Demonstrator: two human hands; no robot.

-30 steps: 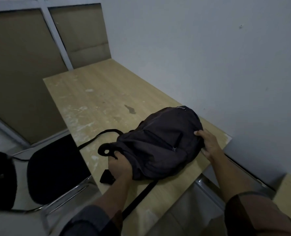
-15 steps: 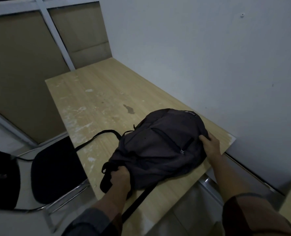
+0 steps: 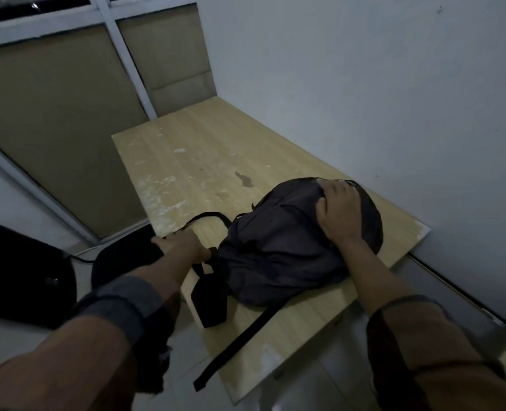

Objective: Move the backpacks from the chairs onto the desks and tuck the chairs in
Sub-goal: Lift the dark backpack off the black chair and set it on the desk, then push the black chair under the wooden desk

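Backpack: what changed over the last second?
The right hand moved from the backpack's near side up onto its top and now presses there. The left hand shifted from the bag's bottom end toward the desk's left edge, holding a strap. Backpack stays lying on the desk; chair not tucked.

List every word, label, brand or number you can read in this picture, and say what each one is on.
None can be read.
Backpack on the desk: a small pale label at its top edge, beside the right hand, too blurred to read.
Desk, wall, partition panels and chair: no text visible.
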